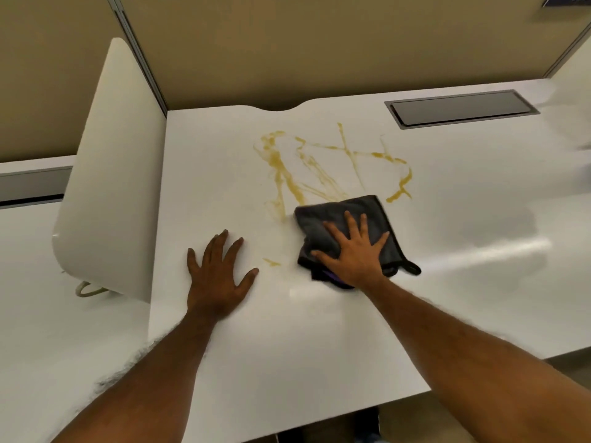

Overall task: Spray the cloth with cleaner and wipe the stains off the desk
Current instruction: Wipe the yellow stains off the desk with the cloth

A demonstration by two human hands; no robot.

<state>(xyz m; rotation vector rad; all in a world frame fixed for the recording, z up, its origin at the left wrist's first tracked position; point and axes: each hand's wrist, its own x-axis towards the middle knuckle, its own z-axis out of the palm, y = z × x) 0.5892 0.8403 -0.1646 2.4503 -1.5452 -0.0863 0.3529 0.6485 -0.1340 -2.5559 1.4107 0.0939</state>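
Observation:
A dark grey cloth (339, 215) lies folded on the white desk (319, 330), and my right hand (355, 254) presses flat on it with fingers spread. Yellow-brown stains (287, 174) streak the desk just beyond and left of the cloth, reaching to the right as well. One small stain (271, 262) sits between my two hands. My left hand (217, 276) rests flat on the bare desk with fingers apart, holding nothing. No spray bottle is in view.
A white rounded divider panel (118, 174) stands along the desk's left side. A grey cable-tray lid (460, 107) is set into the desk at the back right. Beige partition walls (287, 49) close off the back. The desk's front edge (351, 410) runs below my forearms.

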